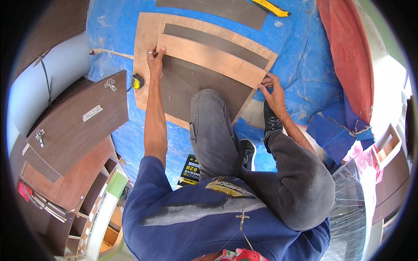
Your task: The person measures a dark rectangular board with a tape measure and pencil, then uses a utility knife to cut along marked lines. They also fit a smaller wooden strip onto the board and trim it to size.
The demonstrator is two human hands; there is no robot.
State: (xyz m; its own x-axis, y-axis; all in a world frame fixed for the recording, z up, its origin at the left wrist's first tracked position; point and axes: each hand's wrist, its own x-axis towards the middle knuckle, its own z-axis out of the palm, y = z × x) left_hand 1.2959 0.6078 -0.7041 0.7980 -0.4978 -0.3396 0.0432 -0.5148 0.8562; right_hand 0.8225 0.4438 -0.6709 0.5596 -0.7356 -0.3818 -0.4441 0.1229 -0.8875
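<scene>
Left grip point(155, 64) and right grip point(274, 95) are closed lightly, thumb against fingers, on opposite ends of a pale wooden strip point(213, 58), which is presumably steadied best from both sides; the strip is held crosswise over a dark brown sheet point(191, 78) on a larger plywood board point(148, 27), probably for a flat backing, though contact with the sheet cannot be told. A tape measure point(137, 81) is set just beside the board and a yellow utility knife point(273, 8) beyond it; both are seemingly placed within reach.
</scene>
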